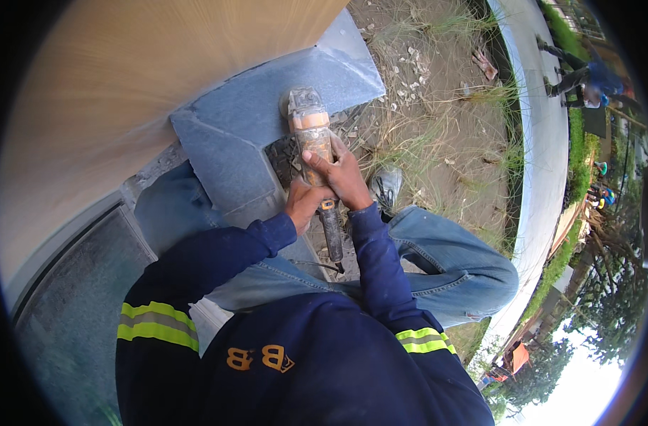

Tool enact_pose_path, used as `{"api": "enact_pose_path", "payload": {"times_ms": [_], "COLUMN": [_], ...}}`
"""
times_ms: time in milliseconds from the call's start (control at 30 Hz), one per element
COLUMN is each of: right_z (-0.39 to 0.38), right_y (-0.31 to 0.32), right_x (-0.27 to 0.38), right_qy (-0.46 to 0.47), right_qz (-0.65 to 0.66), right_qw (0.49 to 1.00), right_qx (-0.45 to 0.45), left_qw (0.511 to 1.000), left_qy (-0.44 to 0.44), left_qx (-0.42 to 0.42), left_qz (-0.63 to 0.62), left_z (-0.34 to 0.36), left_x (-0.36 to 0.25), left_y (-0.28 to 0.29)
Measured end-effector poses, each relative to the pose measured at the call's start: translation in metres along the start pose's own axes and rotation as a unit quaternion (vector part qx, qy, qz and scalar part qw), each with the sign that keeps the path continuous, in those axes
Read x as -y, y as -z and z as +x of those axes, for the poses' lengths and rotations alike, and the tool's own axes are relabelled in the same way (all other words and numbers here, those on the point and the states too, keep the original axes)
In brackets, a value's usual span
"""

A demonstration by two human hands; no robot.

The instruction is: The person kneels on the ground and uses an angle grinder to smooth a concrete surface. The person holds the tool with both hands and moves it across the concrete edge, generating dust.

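Both my hands are wrapped round a dusty orange and dark angle grinder (315, 143). My left hand (306, 201) closes on the body from the left side. Higher up, my right hand (347, 172) grips it from the right, its thumb lying across the top. The grinder's head rests at or just over the grey stone slab (256, 96); whether the disc touches the stone cannot be made out, as the head hides most of it. A dark cord trails from the handle's lower end, between my legs.
A tan wall (146, 71) rises along the slab at the left. Dry soil with grass tufts and stone chips (437, 135) lies to the right, bounded by a pale curved kerb (544, 142). My shoe (386, 186) stands beside the grinder. Farther right, a person (586, 78) is on the walkway.
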State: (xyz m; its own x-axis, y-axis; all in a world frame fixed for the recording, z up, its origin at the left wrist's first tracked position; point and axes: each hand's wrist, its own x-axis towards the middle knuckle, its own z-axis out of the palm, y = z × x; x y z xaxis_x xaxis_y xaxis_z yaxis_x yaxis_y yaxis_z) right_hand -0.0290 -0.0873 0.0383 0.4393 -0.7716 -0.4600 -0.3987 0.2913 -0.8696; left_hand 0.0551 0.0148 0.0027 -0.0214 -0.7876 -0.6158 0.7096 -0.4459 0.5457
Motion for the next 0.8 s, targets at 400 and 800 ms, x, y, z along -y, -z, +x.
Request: {"api": "enact_pose_path", "payload": {"times_ms": [400, 800], "right_z": [-0.006, -0.022], "right_y": [0.036, 0.035], "right_x": [-0.001, -0.017], "right_qy": [-0.044, -0.033], "right_qz": [0.063, 0.040], "right_qw": [0.995, 0.996], "right_qx": [-0.070, -0.066], "left_qw": [0.996, 0.996], "left_qy": [0.062, 0.078], "left_qx": [0.054, 0.049], "left_qz": [0.036, 0.020], "left_z": [0.025, 0.004], "left_x": [-0.006, 0.003], "left_y": [-0.033, -0.035]}}
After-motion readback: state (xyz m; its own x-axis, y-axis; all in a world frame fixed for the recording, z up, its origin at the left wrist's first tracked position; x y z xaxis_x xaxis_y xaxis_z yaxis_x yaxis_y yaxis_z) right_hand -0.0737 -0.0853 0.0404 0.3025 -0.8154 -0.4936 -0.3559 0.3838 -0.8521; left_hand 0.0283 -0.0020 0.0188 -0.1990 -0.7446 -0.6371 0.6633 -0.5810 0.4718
